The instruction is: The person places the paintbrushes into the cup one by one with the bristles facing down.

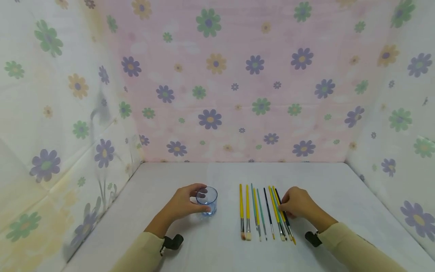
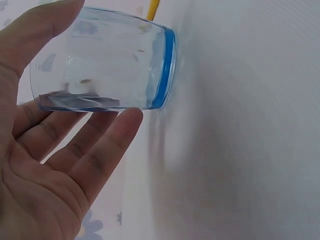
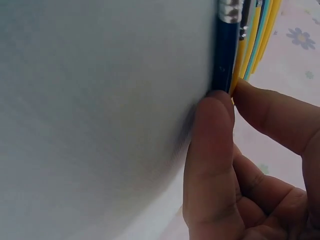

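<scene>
My left hand (image 1: 183, 202) holds a clear, blue-tinted glass tumbler (image 1: 211, 206), thumb on the near side and fingers round the far side. The left wrist view shows the tumbler (image 2: 110, 60) with a blue base and nothing visible inside; whether its base touches the table is unclear. At the right end of a row of paintbrushes, my right hand (image 1: 300, 204) pinches a dark blue paintbrush (image 3: 226, 55) between thumb and finger. Yellow-handled and teal-handled brushes lie close beside that one. A pair of wide yellow paintbrushes (image 1: 247, 211) lies at the row's left end.
Several thin brushes, among them a black-handled paintbrush (image 1: 267, 206), lie in the middle of the row, bristles toward me. A white table (image 1: 170, 173) carries everything. Flower-patterned cloth walls (image 1: 238, 113) stand at the back and both sides.
</scene>
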`<state>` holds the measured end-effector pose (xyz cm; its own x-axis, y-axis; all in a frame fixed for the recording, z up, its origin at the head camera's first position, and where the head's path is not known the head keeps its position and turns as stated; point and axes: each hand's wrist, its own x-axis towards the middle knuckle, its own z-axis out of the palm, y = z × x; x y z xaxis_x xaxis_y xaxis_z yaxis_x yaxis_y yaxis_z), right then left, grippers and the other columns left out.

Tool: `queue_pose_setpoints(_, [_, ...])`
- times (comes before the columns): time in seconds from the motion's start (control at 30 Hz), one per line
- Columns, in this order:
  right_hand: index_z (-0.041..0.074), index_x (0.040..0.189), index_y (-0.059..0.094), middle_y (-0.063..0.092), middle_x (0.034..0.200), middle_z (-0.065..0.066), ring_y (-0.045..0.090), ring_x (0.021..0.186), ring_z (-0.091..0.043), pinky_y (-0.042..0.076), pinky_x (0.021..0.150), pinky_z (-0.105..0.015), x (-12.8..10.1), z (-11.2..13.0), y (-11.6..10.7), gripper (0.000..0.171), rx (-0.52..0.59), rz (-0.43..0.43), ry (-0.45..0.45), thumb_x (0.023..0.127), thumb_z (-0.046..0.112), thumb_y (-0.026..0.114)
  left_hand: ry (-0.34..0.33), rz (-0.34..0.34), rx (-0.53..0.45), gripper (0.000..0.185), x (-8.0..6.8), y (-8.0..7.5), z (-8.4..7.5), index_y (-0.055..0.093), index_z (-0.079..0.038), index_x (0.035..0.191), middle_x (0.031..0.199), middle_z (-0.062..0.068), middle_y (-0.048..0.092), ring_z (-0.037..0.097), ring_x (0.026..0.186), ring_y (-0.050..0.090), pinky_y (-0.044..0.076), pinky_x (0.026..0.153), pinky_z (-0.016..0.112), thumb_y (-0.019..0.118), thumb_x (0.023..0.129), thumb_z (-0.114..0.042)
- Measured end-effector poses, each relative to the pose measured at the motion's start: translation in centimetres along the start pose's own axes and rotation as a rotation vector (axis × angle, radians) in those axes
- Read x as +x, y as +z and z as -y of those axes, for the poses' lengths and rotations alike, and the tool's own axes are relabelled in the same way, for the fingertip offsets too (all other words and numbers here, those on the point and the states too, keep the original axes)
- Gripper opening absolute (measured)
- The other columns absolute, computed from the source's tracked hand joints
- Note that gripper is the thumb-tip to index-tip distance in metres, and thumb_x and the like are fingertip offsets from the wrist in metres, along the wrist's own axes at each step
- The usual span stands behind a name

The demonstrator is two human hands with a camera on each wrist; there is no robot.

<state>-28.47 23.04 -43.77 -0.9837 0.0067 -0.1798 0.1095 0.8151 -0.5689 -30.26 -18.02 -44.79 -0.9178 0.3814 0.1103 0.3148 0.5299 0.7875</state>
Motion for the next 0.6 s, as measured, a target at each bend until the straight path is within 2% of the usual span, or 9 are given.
queue_pose_setpoints(0.37, [-0.001,0.092,0.069,0.068,0.079,-0.008,0.066,0.064,-0.017,0.057,0.057,-0.028,0.3,0.4,-0.4,0.022,0.021,0.017,0.023,0.085,0.014,0.084,0.0,0.009,0.017,0.083,1.3,1.2,-0.8,0.059,-0.015,0.143,0.133,0.002,0.071,0.027,0.124,0.064,0.058,0.097,0.045,0.093,0.073,-0.046])
queue_pose_setpoints(0.6, [-0.001,0.092,0.07,0.069,0.078,-0.008,0.065,0.064,-0.017,0.057,0.056,-0.029,0.5,0.0,-0.1,0.025,0.061,0.007,0.045,0.083,0.015,0.086,-0.022,0.011,0.01,0.083,1.2,1.8,-0.9,0.059,-0.017,0.142,0.133,0.0,0.07,0.029,0.126,0.064,0.054,0.103,0.053,0.094,0.072,-0.045])
